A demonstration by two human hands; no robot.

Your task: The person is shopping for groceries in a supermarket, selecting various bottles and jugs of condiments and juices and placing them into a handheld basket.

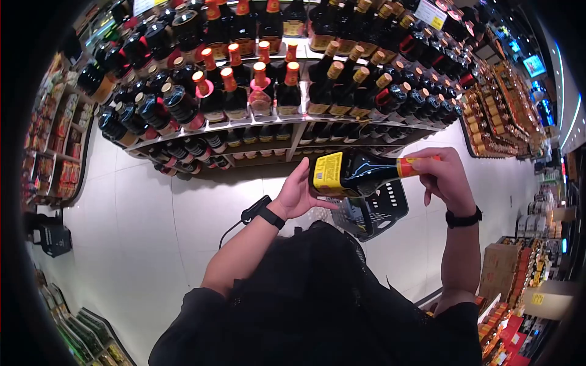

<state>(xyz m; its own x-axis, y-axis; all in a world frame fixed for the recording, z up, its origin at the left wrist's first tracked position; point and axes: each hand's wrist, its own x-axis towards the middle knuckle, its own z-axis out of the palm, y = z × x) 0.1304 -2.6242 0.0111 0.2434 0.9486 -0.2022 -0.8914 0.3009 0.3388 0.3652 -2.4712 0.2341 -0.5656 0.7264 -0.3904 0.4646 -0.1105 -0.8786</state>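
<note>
A glossy dark glass bottle (360, 172) with a matt yellow paper label (328, 171); black perforated plastic basket (375, 212).

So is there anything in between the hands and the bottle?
No, nothing visible. The left hand cups the base of the dark bottle, and the right hand grips its orange-capped neck. The black basket shows just beneath the bottle, not between.

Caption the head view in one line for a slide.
Left hand and right hand hold a dark bottle sideways near a basket, facing shelves of bottles.
</note>
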